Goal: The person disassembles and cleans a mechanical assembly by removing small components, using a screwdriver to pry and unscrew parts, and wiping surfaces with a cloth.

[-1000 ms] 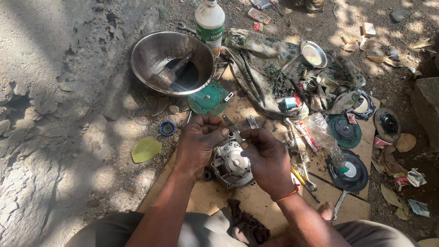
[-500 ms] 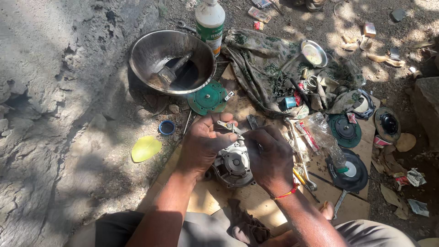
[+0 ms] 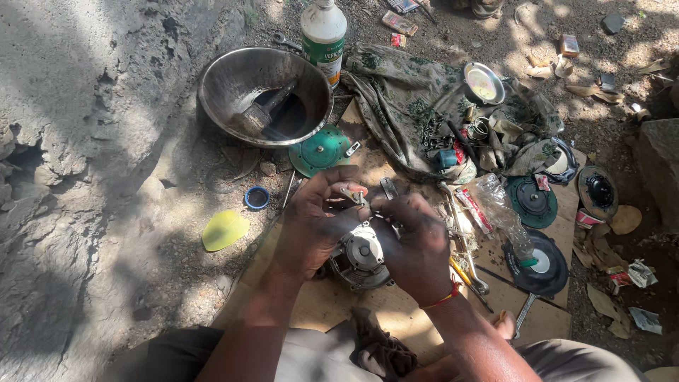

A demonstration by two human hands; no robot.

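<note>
1. The left hand (image 3: 311, 223) pinches a small silvery metal part (image 3: 353, 194) between thumb and fingertips, just above a round grey metal motor housing (image 3: 361, 256).
2. The right hand (image 3: 417, 244) curls closed over the housing's right side, its fingertips meeting the left hand's at the small part.
3. The housing rests on a flat brown cardboard sheet (image 3: 332, 301) on the ground.
4. A round green metal disc (image 3: 320, 150) lies just beyond the hands, beside a wide steel bowl (image 3: 226, 81) holding a brush.
5. A white plastic bottle (image 3: 323, 32) stands behind the bowl.
6. A yellow plastic scrap (image 3: 223, 230) lies left, on dirt.
</note>
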